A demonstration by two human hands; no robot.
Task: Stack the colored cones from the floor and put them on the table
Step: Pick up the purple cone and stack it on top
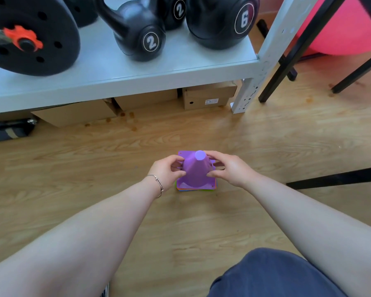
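Note:
A stack of colored cones (196, 171) stands upright on the wooden floor in the middle of the head view, with a purple cone on top. Orange, green and blue base edges peek out under the purple base at the bottom. My left hand (166, 169) grips the stack's left side with thumb and fingers. On the stack's right side my right hand (228, 168) holds it the same way. Both hands hide the sides of the bases.
A grey metal shelf (124, 82) with black kettlebells (139, 35) and a weight plate (30, 37) stands behind. Cardboard boxes (208, 96) sit under it. Black table or chair legs (287, 61) are at the right, a pink ball (341, 28) beyond. My knee (272, 275) is at the bottom.

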